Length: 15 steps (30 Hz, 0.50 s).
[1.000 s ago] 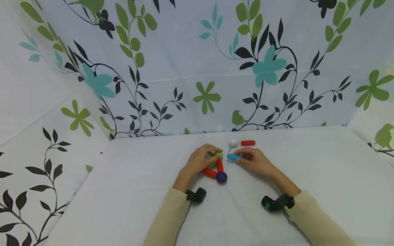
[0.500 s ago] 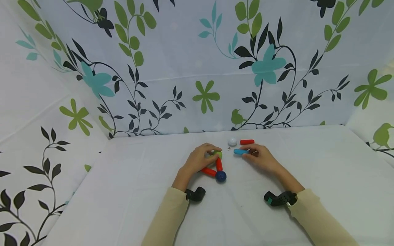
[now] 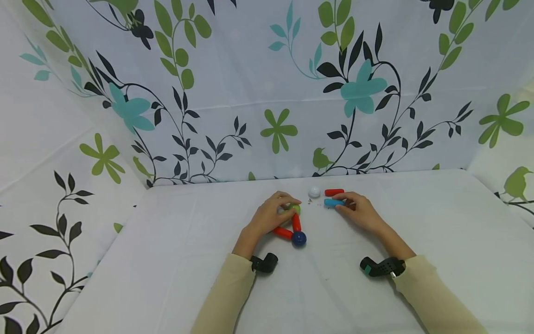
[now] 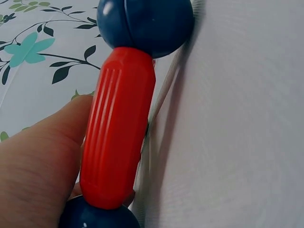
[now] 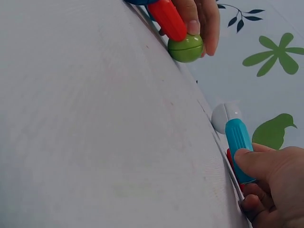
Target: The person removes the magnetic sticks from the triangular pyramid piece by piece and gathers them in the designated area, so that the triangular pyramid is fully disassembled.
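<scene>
My left hand (image 3: 270, 214) pinches a green ball (image 3: 295, 208) between thumb and fingers. That ball joins a red rod (image 3: 296, 222), whose near end meets a dark blue ball (image 3: 298, 239). A second red rod (image 3: 283, 233) runs from the blue ball back beneath the hand; in the left wrist view a red rod (image 4: 118, 128) sits between two blue balls. Between thumb and fingers, my right hand (image 3: 359, 211) holds a light blue rod (image 5: 239, 147). It lies just in front of a loose red rod (image 3: 334, 192), right of a white ball (image 3: 314, 192).
The pieces lie on a white-covered table (image 3: 175, 278). Behind it hangs a leaf-patterned cloth (image 3: 233, 93). Small dark specks (image 3: 310, 201) show on the cover near the white ball. Each wrist carries a black camera band (image 3: 381, 267).
My right hand has carried the light blue rod rightward and away from me, from beside the green ball to near the loose red rod. The left hand stays on the green ball.
</scene>
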Each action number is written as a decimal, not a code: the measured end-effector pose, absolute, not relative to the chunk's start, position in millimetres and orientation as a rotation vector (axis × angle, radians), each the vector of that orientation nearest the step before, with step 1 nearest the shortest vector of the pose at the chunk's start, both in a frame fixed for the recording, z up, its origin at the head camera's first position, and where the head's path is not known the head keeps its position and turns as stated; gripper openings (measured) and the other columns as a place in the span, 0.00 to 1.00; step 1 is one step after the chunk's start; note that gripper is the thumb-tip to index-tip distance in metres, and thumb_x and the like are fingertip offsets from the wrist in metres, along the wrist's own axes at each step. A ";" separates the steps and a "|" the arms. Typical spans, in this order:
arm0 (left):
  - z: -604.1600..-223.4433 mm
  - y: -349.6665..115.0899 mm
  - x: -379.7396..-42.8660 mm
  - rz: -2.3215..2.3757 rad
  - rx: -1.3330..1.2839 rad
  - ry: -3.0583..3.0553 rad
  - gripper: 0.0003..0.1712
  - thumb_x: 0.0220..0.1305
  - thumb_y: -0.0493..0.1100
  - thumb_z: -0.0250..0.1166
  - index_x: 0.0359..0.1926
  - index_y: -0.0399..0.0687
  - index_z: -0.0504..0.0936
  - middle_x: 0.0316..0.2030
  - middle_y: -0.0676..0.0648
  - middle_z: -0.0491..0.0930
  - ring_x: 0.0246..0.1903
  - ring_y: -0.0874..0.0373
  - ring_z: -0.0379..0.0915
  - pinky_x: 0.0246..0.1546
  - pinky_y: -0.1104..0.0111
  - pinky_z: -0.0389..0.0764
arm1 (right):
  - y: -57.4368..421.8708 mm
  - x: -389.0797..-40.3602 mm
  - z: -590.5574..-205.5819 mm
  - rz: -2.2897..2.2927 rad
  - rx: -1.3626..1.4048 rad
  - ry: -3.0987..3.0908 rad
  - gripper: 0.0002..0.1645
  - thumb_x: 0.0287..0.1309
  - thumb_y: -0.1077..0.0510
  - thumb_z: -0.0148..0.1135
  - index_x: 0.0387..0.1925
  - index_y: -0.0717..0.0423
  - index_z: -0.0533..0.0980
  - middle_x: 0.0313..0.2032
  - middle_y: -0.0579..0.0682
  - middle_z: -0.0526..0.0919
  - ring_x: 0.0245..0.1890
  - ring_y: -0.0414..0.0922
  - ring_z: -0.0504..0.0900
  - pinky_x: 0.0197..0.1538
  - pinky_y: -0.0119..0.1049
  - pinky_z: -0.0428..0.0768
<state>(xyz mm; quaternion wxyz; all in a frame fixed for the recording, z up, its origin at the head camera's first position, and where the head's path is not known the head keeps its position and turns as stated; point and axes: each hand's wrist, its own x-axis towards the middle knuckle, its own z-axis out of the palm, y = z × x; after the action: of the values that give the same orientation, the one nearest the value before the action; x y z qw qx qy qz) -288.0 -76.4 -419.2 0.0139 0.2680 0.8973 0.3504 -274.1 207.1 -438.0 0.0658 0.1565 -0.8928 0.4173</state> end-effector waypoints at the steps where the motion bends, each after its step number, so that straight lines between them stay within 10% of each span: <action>1: -419.3 -76.4 -288.1 1.093 0.847 2.790 0.16 0.69 0.45 0.61 0.56 0.55 0.83 0.57 0.50 0.74 0.54 0.54 0.74 0.57 0.58 0.74 | 207.2 -274.1 -438.2 1.254 0.466 -2.693 0.17 0.63 0.65 0.61 0.53 0.64 0.77 0.40 0.57 0.78 0.39 0.50 0.72 0.44 0.38 0.74; 15: -420.6 -76.7 -289.4 1.143 0.928 2.694 0.14 0.68 0.37 0.58 0.51 0.49 0.84 0.58 0.47 0.73 0.61 0.52 0.68 0.63 0.59 0.69 | 209.8 -274.9 -441.8 1.201 0.407 -2.683 0.17 0.62 0.67 0.60 0.53 0.64 0.77 0.43 0.60 0.77 0.38 0.50 0.71 0.39 0.34 0.72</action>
<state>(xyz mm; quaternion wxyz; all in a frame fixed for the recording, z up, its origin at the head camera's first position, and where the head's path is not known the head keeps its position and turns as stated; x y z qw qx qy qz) -289.4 -76.7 -420.6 0.0358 0.3020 0.8770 0.3721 -274.9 209.8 -441.8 0.0870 0.1367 -0.9006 0.4033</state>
